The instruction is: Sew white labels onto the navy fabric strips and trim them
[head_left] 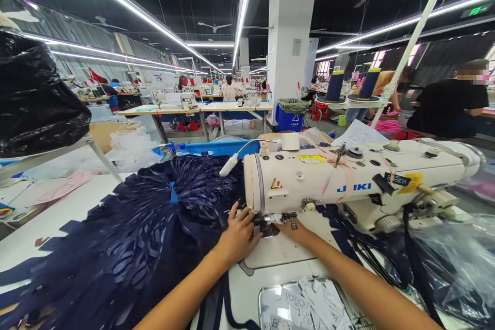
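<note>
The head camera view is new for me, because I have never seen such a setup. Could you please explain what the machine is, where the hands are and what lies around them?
This single picture comes from a camera worn on the person's head, looking forward and down. The big white device is a sewing machine, set on a white table. Two bare hands are at its sewing end: the left hand is beside it, and the right hand reaches under the machine. Their fingertips are partly hidden, so I cannot tell what they hold. Left of the machine lies a large dark blue pile of strips with a bright blue band on it. Nearest the viewer are printed labels.
</note>
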`<action>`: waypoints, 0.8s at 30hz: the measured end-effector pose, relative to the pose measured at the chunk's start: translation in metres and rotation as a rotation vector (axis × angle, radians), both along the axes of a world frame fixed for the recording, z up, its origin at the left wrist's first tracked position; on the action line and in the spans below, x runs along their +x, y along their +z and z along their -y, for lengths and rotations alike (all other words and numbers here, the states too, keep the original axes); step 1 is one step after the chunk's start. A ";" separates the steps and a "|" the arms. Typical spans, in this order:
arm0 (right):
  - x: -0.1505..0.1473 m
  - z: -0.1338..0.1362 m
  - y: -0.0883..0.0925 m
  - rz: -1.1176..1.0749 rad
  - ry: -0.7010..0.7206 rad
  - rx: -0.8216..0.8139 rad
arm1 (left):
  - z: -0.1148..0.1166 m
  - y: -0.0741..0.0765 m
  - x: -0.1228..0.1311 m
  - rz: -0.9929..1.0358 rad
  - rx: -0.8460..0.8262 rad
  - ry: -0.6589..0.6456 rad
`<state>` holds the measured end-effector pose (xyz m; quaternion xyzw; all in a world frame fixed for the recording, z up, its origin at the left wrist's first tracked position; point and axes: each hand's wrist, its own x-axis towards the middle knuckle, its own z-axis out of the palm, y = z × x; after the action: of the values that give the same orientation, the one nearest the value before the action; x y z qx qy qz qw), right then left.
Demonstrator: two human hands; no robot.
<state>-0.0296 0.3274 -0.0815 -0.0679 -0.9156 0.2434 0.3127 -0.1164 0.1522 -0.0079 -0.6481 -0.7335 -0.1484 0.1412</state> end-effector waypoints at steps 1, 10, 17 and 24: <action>-0.001 -0.001 0.000 0.011 0.002 0.036 | 0.001 -0.001 0.002 -0.032 0.011 0.023; 0.036 0.001 0.021 0.109 0.085 0.332 | -0.004 0.006 0.002 -0.165 -0.248 0.120; 0.036 0.007 0.024 0.131 0.035 0.450 | -0.008 0.003 -0.008 -0.154 -0.250 0.065; 0.033 0.006 0.009 0.123 -0.030 0.381 | -0.008 0.004 -0.006 -0.168 -0.240 0.051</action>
<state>0.0037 0.3215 -0.0721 -0.0357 -0.9614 0.0566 0.2669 -0.1225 0.1599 -0.0040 -0.6514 -0.7480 -0.0013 0.1275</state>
